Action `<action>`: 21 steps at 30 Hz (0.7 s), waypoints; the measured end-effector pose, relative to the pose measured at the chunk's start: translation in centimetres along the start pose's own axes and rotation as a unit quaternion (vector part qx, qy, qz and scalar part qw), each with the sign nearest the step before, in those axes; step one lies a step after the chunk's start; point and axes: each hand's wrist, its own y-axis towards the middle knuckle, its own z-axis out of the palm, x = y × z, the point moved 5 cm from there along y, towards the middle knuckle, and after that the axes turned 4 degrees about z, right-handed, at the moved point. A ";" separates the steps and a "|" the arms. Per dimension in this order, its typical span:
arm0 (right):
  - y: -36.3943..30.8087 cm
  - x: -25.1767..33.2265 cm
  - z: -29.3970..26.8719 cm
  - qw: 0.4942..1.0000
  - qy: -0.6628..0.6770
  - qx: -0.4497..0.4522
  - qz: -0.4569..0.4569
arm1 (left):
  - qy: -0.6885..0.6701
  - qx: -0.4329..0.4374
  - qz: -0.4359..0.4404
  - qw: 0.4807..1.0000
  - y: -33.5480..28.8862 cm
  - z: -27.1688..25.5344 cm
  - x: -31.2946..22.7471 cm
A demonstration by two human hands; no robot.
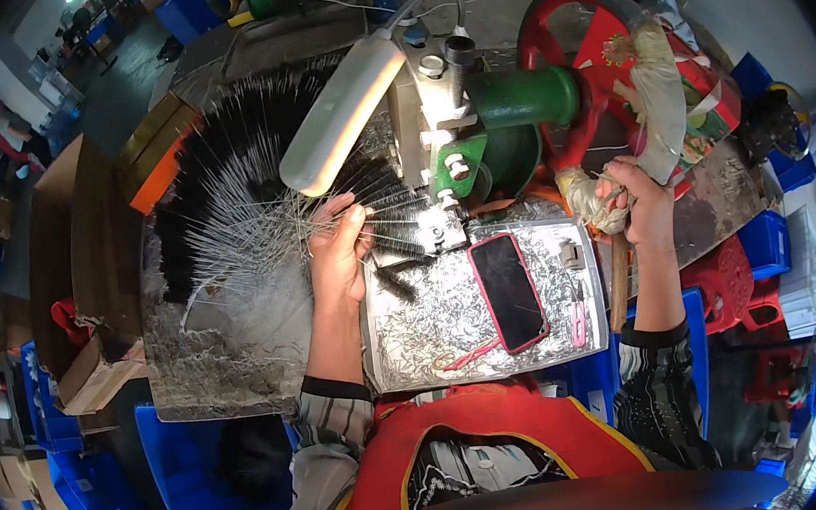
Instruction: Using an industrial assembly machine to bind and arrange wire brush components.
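Note:
My left hand (pixel 336 258) is closed on the bare wire ends of several thin wire brushes. Their black-bristled brush heads (pixel 393 224) fan out to the right toward the metal die block (pixel 441 229) of a green hand press (pixel 521 98). To the left spreads a large heap of similar brushes (pixel 244 188), with pale wire stems inward and black bristles outward. My right hand (pixel 646 203) grips a cloth-wrapped handle (pixel 585 202) below the press's red wheel (pixel 536 34). A switched-on white lamp (pixel 344 116) hangs over my left hand and hides part of the heap.
Before me a tray (pixel 453 300) covered in shiny metal scraps holds a pink-cased phone (pixel 508 292) and small pink-handled snips (pixel 578 321). A cardboard box (pixel 96 240) stands left of the worktable. Blue bins (pixel 175 463) and red stools (pixel 718 282) stand around me.

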 end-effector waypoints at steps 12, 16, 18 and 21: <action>0.5 -0.7 -0.3 0.999 0.036 0.032 -0.019 | -0.070 -0.057 0.015 0.996 0.4 -0.8 0.5; 0.3 -0.5 -0.2 0.999 0.033 0.024 -0.018 | -0.052 -0.059 0.020 0.997 0.4 -1.0 0.5; 0.2 -0.6 0.0 0.999 0.034 0.027 -0.019 | -0.047 -0.054 0.014 0.997 0.4 -1.0 0.6; 0.2 -0.5 0.0 0.999 0.019 0.014 -0.030 | -0.053 -0.058 0.019 0.997 0.4 -1.0 0.6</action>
